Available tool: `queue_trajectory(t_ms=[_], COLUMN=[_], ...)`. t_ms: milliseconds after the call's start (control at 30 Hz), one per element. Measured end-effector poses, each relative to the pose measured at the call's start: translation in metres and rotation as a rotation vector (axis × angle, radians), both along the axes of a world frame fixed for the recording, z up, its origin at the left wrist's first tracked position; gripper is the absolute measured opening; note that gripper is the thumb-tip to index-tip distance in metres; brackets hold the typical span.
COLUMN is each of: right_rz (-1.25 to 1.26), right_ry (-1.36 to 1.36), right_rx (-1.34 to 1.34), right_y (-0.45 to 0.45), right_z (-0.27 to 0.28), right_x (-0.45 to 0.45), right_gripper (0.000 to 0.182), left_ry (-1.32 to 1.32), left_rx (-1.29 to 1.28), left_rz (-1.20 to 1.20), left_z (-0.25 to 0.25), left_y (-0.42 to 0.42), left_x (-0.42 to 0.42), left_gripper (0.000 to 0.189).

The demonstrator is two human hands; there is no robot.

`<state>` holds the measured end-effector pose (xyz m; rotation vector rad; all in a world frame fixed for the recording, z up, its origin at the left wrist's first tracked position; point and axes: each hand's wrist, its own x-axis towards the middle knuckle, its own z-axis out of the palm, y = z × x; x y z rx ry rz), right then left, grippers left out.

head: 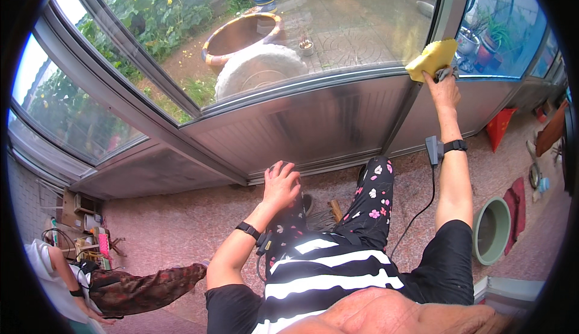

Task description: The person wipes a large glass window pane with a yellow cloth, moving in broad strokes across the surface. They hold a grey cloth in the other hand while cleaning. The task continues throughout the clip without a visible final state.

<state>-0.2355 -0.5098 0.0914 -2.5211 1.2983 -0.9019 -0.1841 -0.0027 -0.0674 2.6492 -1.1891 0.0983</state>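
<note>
My right hand [441,87] grips a yellow cloth [432,60], with a bit of grey cloth beside the fingers. The yellow cloth lies against the metal frame post [448,22] at the right edge of a large glass pane [353,22]. On my left knee rests my left hand [281,187], its fingers spread and nothing in it. Below the glass runs a grey ribbed metal panel [298,126]. Each of my wrists wears a black strap with a small wired device.
A green basin [507,234] stands at the right beside a dark red cloth [514,207]. Another person [68,279] is at the lower left, near cluttered shelves [86,221]. A red object [500,128] is by the right panel. A piece of wood [335,210] lies between my legs.
</note>
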Motion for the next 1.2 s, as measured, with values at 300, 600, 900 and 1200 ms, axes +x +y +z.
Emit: queue_trajectory(t_ms=[300,600,900,1200], right_rz=[0.005,-0.088,-0.140,-0.043], right_ry=[0.251,0.271,0.238,0.347], right_rx=[-0.165,-0.091,0.020,0.093], right_y=[-0.010,0.013,0.014,0.003], right_z=[0.017,-0.012,-0.070,-0.122], right_x=[0.017,0.056,0.052,0.044], right_gripper=[0.062,0.059,0.049,0.052], left_ry=[0.059,0.052,0.054,0.037], left_rx=[-0.083,-0.159,-0.174,-0.173], left_rz=[-0.078,-0.137,-0.110,-0.091], left_z=[-0.038,-0.046,-0.049,-0.044], left_y=[-0.030,-0.052,-0.048,-0.047], left_x=[0.021,0.054,0.063,0.061], left_gripper=[0.033,0.024,0.021,0.021])
